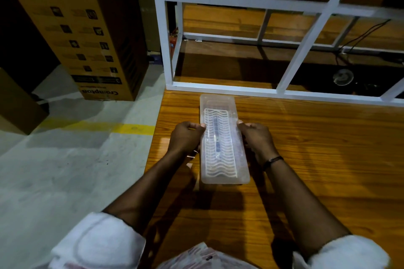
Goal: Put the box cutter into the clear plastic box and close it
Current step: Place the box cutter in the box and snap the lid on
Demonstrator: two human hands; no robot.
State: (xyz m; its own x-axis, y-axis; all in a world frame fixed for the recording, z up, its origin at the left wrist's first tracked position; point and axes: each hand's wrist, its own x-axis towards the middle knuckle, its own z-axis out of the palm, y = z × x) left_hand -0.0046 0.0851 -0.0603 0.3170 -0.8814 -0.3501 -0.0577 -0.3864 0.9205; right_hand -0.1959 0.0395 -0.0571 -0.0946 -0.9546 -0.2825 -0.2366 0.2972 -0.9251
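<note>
a: where's the clear plastic box [223, 140] relative to your hands?

b: it sits between them. your left hand [187, 138] is curled against its left long side, thumb tip on the top edge, and your right hand [255, 137] mirrors that on the right side, thumb on the rim and fingers wrapped down the wall. both hands are closed around the box, gripping it from either side.

a: and the box cutter [216, 137]?

b: it's inside the box. you can make out a slim dark shape through the lid, lying along the middle, above a white ribbed tray. the detail is blurred by the plastic, so i can't tell which end is the blade.

a: is the lid on?

b: it lies over the top of the box; whether it's latched, i can't tell.

a: what's under it?

b: a glossy wooden surface [317, 159], with the box near its left edge. whether the box rests on the wood or is lifted slightly, i can't tell. a white metal frame [282, 91] with wooden shelves stands at the far edge of the surface. left of the surface is a grey floor [65, 170] with a yellow stripe [131, 129], and a tall cardboard carton [87, 35] stands on it.

a: which way does the box run?

b: its long axis points away from you toward the frame, with the near end angled a little to your right. the cutter lies along that same axis.
</note>
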